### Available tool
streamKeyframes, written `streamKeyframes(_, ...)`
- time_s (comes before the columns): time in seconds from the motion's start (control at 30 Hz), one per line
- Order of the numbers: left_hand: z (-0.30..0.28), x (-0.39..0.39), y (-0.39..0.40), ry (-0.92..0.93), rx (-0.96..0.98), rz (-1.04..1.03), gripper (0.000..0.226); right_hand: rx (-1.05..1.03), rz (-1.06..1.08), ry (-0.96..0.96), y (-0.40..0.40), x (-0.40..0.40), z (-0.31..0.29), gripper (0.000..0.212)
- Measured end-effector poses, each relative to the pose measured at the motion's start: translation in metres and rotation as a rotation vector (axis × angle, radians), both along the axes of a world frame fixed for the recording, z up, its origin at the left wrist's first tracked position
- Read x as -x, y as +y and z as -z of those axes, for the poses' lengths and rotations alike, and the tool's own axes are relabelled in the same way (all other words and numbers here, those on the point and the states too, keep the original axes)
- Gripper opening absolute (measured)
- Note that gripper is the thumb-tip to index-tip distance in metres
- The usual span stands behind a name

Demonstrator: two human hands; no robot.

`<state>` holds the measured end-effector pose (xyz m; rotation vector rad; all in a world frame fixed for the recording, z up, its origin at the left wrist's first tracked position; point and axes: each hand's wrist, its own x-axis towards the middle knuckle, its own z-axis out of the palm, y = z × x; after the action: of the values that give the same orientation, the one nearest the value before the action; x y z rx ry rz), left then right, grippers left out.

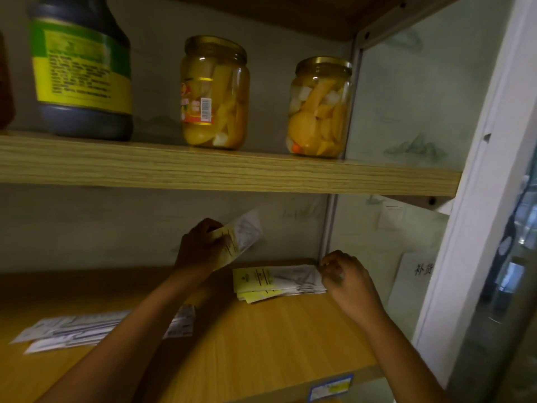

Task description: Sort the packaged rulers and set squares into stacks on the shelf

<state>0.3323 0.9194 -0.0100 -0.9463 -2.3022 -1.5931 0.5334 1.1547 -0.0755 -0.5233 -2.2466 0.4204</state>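
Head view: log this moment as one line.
left hand: holds packet raised | right hand: pinches yellow-headed stack at its right end | flat packets: lie at left | shelf: sorting unfinished

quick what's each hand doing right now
Left hand: grips a lifted packet.
Right hand: fingers pinch the end of the yellow stack.

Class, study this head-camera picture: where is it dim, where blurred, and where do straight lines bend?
Head view: the lower shelf lies in dim shadow under the upper shelf; the packet in the left hand and the white packets at left are blurred; the jars show clearer; wide-angle distortion bends the shelf edges.
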Motion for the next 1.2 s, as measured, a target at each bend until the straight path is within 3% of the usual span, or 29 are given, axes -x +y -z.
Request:
streamKeyframes(0.13, -0.001, 0.001, -0.006, -0.015, -0.024, -0.001, 0.011, -0.031, -0.035, -0.150, 0.004, 0.006, 0.003, 0.063)
streamKeyframes(0.23, 0.001, -0.002, -0.007, 0.023, -0.031, 0.026, 0.011, -0.006, -0.056, -0.219, 0.006, 0.010, 0.006, 0.073)
streamKeyframes(0.63, 0.004, -0.005, -0.005, 0.030, -0.042, 0.029, 0.012, 0.028, -0.073, -0.256, 0.010, 0.014, 0.010, 0.066)
streamKeyframes(0.8, 0.004, -0.006, -0.004, 0.030, -0.053, 0.014, 0.012, 0.134, -0.166, -0.250, 0.011, 0.014, 0.011, 0.061)
streamKeyframes(1.2, 0.002, -0.003, -0.006, -0.047, -0.112, 0.028, 0.013, -0.013, -0.202, -0.008, 0.001, 0.007, 0.004, 0.055)
